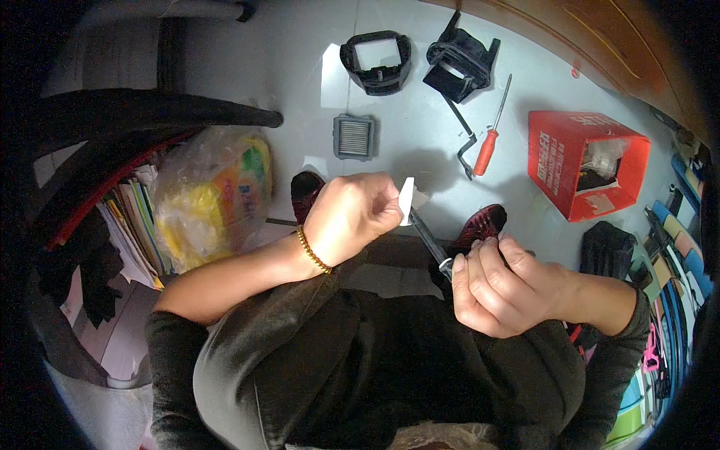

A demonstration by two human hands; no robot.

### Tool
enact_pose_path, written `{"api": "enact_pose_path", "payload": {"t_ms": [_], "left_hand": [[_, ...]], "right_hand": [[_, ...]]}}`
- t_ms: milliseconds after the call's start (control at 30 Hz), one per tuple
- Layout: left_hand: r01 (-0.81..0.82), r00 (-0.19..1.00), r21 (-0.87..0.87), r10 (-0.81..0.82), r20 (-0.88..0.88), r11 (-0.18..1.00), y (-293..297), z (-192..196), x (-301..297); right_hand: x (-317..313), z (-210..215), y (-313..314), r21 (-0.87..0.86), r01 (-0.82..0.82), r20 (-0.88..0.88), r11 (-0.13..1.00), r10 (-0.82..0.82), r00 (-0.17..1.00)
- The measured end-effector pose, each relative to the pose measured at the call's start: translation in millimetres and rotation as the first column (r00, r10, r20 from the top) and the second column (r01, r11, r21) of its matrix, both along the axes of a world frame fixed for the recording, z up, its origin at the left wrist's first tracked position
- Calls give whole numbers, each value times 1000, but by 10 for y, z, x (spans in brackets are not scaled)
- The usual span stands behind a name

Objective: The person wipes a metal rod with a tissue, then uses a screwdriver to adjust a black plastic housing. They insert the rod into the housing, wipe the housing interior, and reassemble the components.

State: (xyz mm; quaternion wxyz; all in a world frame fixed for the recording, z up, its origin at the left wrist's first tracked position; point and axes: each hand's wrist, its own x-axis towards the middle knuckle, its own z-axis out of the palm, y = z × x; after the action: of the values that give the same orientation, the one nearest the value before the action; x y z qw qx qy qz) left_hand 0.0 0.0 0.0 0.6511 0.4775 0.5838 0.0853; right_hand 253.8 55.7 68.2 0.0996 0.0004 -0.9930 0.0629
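Note:
My left hand [356, 206], a beaded bracelet at its wrist, is closed in a pinch on a small white strip [406, 201], perhaps paper or cloth. Fingers of my right hand [499, 289] are wrapped round a slim dark rod-shaped tool [431, 241] with a pale ring near the grip. The tool slants up and left, and its far end meets or lies just behind the white strip. Whether they touch I cannot tell. What the rod ends in is hidden, and my right fingers cover its near end.
On the pale floor ahead lie a black plastic frame [386, 81], a black housing [472, 56], a grey pleated filter [354, 137], a red-handled screwdriver [487, 150] and a bent black rod [466, 154]. A red box [551, 161] stands right, a plastic bag [214, 199] left.

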Motion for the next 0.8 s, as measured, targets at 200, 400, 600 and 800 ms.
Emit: {"api": "enact_pose_path", "payload": {"t_ms": [200,400,600,800], "left_hand": [[-442,787,-295,524,325,847,-71,-194,-72],[-502,465,-565,755,463,655,-47,-164,-179],[-445,472,-531,693,546,721,-94,-158,-244],[-474,340,-525,697,631,707,-21,52,-220]], "right_hand": [[116,-104,42,-136,156,-95,978,-169,981],[297,-163,-101,-287,316,-119,905,-361,925],[303,-172,-154,-376,319,-177,870,-406,897],[294,-203,-171,-370,290,-196,882,-380,904]]}}
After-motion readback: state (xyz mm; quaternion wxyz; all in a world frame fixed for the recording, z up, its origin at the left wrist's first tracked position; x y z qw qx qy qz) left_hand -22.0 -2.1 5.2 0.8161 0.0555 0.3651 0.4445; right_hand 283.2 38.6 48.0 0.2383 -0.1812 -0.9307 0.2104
